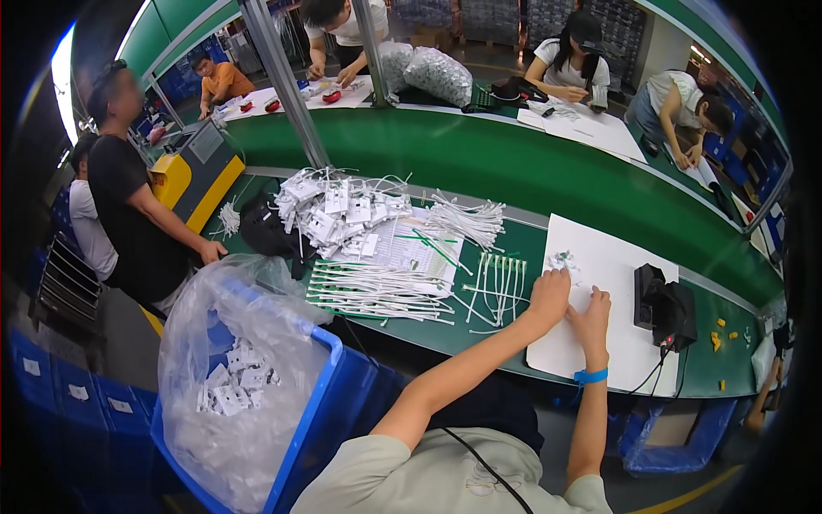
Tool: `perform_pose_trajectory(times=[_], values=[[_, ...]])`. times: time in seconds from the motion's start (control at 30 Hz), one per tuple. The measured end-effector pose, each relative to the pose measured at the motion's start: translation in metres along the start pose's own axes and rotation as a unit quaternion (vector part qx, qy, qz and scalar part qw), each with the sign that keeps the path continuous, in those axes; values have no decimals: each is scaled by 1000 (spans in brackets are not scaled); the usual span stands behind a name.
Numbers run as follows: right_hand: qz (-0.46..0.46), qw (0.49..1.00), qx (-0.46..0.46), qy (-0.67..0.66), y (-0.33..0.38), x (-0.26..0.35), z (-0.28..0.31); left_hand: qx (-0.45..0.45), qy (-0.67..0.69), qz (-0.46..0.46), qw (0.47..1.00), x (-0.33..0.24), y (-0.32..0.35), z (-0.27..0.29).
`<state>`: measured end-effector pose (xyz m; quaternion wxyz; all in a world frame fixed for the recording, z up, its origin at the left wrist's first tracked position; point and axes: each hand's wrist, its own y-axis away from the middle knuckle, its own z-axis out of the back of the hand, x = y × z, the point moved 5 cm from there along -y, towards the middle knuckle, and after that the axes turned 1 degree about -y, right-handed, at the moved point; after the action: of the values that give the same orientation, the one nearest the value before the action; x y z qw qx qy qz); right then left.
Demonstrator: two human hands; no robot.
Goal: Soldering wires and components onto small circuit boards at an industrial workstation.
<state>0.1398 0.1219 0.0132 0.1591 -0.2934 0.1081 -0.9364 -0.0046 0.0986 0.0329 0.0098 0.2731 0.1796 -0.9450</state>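
Hands meet over the white sheet [616, 257] on the green desk [479, 163]: your left hand [549, 294] rests on the sheet's left edge with fingers curled down beside a small pile of clear bits [564, 259], and your right hand [592, 313], blue band at the wrist, lies just beside it, fingers bent; whether either pinches a bit, you cannot tell. White cables [377, 291] lie to the left, a black device [664, 307] to the right.

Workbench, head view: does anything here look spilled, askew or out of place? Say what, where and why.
Yes: small yellow pieces lie scattered loose on the green bench, right of the black device. The white cable pile is tangled, while the cables below lie in neat rows.
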Motion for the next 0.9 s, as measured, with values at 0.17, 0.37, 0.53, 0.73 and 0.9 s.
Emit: perform_pose_trajectory(times=[0.17,0.37,0.53,0.73,0.9], values=[[3,999,-7,48,-7,11,-10,-62,19,16,998,-2,-27,24],[-24,997,34,64,-18,16,-16,-29,15,-52,998,-16,-73,24],[-6,999,-13,46,-19,5,-25,95,261,-73,958,-24,-94,-3],[24,998,-47,33,-14,-7,-20,193,99,-99,971,-18,-44,-2],[33,995,-84,32,-13,16,-11,311,-72,-23,948,15,-9,38]])
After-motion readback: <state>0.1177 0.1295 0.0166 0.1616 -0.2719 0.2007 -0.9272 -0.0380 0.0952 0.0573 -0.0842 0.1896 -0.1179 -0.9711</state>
